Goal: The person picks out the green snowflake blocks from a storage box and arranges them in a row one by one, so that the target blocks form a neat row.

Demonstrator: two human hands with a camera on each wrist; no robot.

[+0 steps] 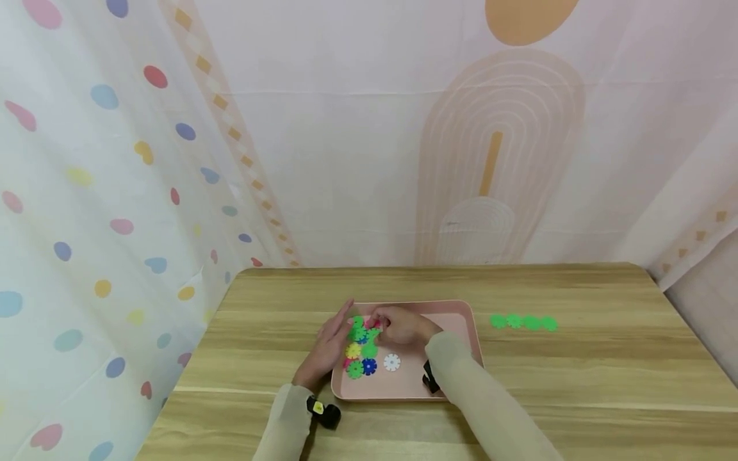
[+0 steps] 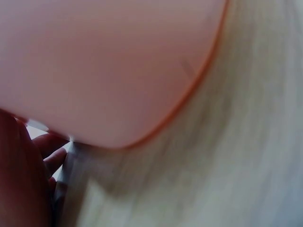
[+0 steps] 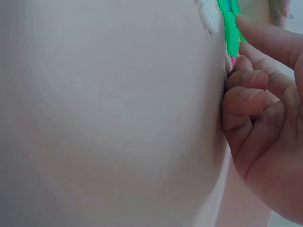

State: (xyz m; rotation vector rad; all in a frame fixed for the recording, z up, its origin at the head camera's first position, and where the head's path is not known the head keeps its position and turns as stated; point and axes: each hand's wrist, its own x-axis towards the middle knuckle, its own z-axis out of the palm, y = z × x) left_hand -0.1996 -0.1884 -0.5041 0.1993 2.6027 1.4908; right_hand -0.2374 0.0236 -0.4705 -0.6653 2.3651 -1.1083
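Observation:
Notched plastic snowflake discs in green, yellow, pink and blue lie heaped in the left part of a pink tray (image 1: 409, 384). My right hand (image 1: 400, 325) reaches over the heap. Its thumb and index finger pinch at a green snowflake disc (image 1: 373, 333), while the other fingers curl in, as the right wrist view shows; the fingers partly cover the contact. A white disc (image 1: 392, 362) lies apart on the tray floor. Along the tray's left rim rests my left hand (image 1: 328, 349), fingers extended beside the heap. The left wrist view catches only part of that hand (image 2: 28, 165).
On the wooden table (image 1: 605, 371), right of the tray, several green discs (image 1: 532, 322) form a row. A patterned curtain (image 1: 346, 128) hangs behind the table and along its left side. Both wrists wear black cameras.

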